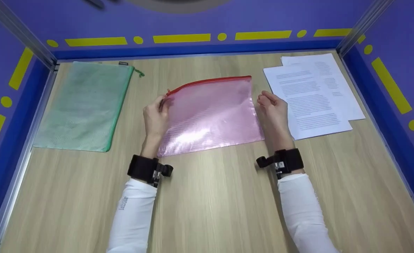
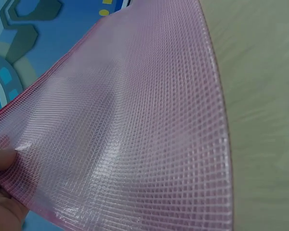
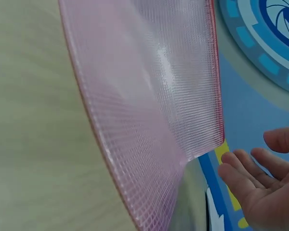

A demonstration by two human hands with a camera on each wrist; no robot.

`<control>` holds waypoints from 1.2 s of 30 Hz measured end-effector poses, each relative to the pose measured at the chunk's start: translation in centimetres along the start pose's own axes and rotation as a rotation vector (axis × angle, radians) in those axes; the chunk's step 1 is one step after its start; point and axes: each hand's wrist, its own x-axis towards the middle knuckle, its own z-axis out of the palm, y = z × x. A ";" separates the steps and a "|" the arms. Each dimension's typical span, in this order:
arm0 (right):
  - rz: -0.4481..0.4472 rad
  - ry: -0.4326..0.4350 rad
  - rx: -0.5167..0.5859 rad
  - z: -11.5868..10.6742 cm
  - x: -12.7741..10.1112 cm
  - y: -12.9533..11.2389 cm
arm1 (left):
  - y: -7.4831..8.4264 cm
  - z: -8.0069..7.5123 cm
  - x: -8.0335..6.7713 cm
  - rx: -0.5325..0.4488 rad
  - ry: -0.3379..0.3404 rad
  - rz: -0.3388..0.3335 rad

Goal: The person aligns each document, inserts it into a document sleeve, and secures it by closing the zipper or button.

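Item 1, nearest: two hands. My left hand pinches the pink mesh pouch at its left edge near the zipper end, fingers curled onto it. My right hand stands just beside the pouch's right edge, fingers relaxed and loosely spread, holding nothing; the right wrist view shows a gap between fingertips and pouch corner.

Item 2: the pouch, one, mid-table, lifted at the left, its lower edge on the wooden table. I judge it light, floppy and slick, bowing under its own weight; best gripped along the stiffer red zipper or at the corners.

Item 3: paper sheets, at least two, overlapping, right.

Item 4: green mesh pouch, one, flat, far left.
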 end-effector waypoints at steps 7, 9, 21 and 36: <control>-0.101 -0.128 -0.130 1.2 -1.6 0.6 | 1.0 0.8 -0.6 0.057 0.025 0.154; -0.129 -0.163 -0.198 1.7 -2.1 0.8 | 1.2 1.0 -0.9 0.078 0.018 0.184; -0.265 -0.366 -0.322 5.4 -5.1 1.0 | 1.6 2.3 -2.5 0.146 -0.008 0.288; -0.366 -0.545 -0.345 8.8 -7.3 1.5 | 1.1 3.9 -3.8 0.195 -0.017 0.350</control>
